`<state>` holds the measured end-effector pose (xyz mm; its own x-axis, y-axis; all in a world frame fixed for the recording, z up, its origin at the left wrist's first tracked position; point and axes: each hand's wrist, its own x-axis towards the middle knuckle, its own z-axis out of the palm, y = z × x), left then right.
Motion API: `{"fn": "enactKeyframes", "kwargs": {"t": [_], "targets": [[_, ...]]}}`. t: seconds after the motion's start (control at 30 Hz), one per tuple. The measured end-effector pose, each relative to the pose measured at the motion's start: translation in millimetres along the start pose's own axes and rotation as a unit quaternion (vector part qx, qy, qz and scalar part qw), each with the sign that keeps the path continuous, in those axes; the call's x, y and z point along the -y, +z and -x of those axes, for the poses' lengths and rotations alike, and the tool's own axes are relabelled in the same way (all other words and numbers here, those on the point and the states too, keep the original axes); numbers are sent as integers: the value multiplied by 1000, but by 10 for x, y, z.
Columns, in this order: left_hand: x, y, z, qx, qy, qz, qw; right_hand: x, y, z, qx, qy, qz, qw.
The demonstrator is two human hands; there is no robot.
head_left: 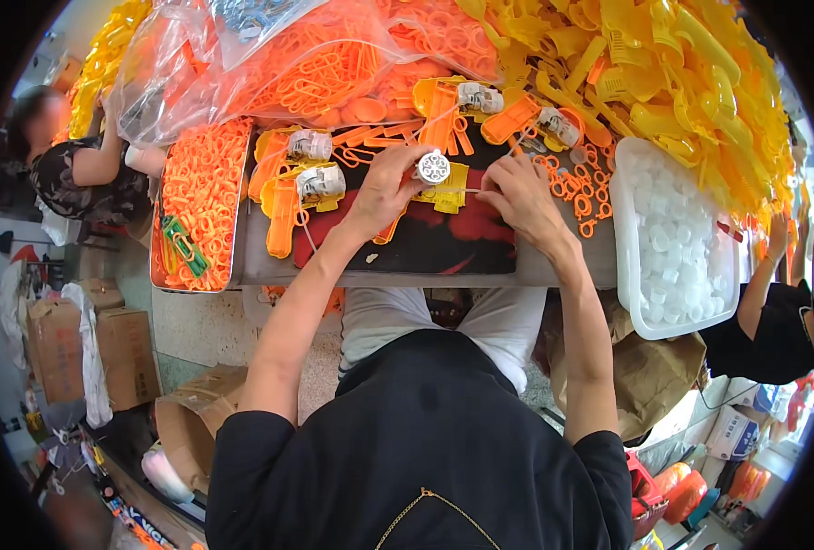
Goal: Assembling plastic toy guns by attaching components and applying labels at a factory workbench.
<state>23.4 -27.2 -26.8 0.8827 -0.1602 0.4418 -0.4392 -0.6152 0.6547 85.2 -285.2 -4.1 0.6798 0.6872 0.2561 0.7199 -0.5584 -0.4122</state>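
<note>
The left hand (384,188) pinches a white plastic cylinder with a patterned round end (433,168), held end-up, while the right hand (524,197) brings thumb and fingertips together on a thin pale strand (462,190) beside it. A translucent yellow plastic shell (449,200) lies just under the cylinder; whether the two are joined, I cannot tell. This piece seems midway, its parts gathered but not closed up. Around the black-and-red mat (443,236) lie four open yellow-and-orange plastic units with white cylinders (321,181), two to the left and two beyond the hands; they too look part-built, none shut. Plenty appears left to use: loose orange plastic rings (585,194) to the right, a tray heaped with small orange plastic parts (205,160), a white plastic bin of translucent caps (628,238), and a tall pile of yellow plastic shells (686,69).
</note>
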Motion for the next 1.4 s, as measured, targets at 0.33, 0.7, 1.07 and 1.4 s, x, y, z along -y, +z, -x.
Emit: {"fn": "enactKeyframes", "kwargs": {"t": [0.33,0.7,1.07,1.4], "targets": [[-35,24,29,-17,-2,-29,999,721,508,159,-206,86,-107,969],[-74,41,16,-59,25,-44,997,605,1002,-134,-184,254,-208,927],[-40,34,40,-19,1,-40,999,587,479,24,-118,74,8,990],[-21,-287,-8,-1,-121,204,971,509,219,-103,-68,19,-206,976]]}}
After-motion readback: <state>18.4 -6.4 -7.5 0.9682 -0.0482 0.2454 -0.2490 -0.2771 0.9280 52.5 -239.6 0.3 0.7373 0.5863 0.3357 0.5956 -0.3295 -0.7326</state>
